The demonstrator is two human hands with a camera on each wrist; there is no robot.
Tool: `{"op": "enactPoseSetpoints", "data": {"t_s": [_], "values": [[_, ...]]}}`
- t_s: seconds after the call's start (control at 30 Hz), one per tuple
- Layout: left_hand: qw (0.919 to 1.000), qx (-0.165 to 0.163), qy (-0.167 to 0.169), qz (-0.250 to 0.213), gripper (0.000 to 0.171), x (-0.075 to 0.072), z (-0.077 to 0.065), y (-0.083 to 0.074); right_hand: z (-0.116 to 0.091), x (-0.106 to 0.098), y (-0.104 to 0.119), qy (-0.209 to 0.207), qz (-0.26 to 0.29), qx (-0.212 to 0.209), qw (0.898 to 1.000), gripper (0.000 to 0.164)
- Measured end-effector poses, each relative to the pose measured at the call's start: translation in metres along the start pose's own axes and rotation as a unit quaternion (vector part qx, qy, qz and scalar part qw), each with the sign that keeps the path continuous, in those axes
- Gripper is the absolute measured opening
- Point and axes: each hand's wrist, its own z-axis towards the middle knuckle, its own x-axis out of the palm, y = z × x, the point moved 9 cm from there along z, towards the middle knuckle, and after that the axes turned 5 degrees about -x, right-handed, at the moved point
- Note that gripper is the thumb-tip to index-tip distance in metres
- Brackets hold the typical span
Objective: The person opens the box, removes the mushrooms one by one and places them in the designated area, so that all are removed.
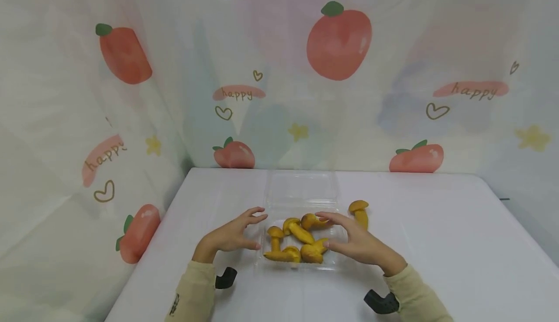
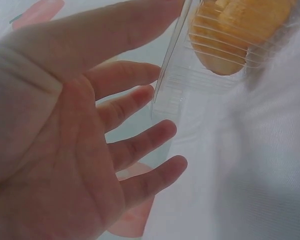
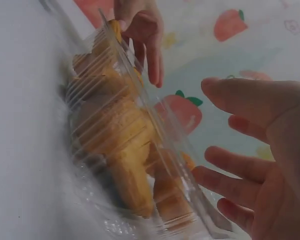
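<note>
A clear plastic clamshell box (image 1: 338, 265) lies with its lid (image 1: 301, 186) folded back towards the wall. Inside it sit several yellow-brown mushrooms (image 1: 301, 234). My left hand (image 1: 231, 234) hovers at the box's left side, fingers spread and thumb apart; in the left wrist view its palm (image 2: 65, 150) holds nothing. At the right side, my right hand (image 1: 360, 242) reaches over the rim, with fingers loosely extended and thumb near a mushroom (image 1: 312, 253). Between that thumb and the fingers in the right wrist view (image 3: 255, 165) nothing is held.
One more mushroom (image 1: 359, 211) lies on the white table (image 1: 436, 244) to the right of the box, beyond my right hand. A black wrist mount (image 1: 226, 278) shows by the left sleeve and another (image 1: 381, 302) by the right. A printed cloth (image 1: 279, 45) hangs behind the table.
</note>
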Motion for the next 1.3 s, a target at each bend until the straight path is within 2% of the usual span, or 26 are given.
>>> {"op": "enactPoseSetpoints", "data": {"t_s": [0.1,0.2,0.47,0.63,0.77,1.0,1.3], "values": [[1.0000,0.008,-0.002,0.003,0.078,-0.001,0.001,-0.001,0.001,0.010,0.002,0.025,-0.005,-0.012,1.000,0.062],[1.0000,0.009,-0.002,0.002,0.078,0.000,0.001,-0.001,0.001,0.018,0.003,0.043,-0.041,-0.023,0.998,0.059],[0.9999,0.006,-0.001,0.008,0.078,0.002,-0.002,0.001,-0.001,0.032,0.005,0.061,-0.100,-0.012,0.993,0.054],[0.9999,0.003,-0.005,0.016,0.078,0.000,-0.004,-0.002,0.001,0.033,0.009,0.061,-0.131,-0.016,0.989,0.051],[0.9998,0.003,-0.006,0.016,0.078,-0.002,-0.005,-0.005,0.002,0.031,0.012,0.062,-0.139,-0.019,0.988,0.048],[0.9998,0.005,-0.003,0.017,0.079,0.000,-0.001,-0.006,0.001,0.031,0.012,0.065,-0.160,-0.012,0.985,0.031],[0.9999,-0.011,0.000,0.001,0.080,0.001,-0.002,-0.005,0.003,0.034,0.006,0.085,-0.149,0.006,0.985,0.044]]}}
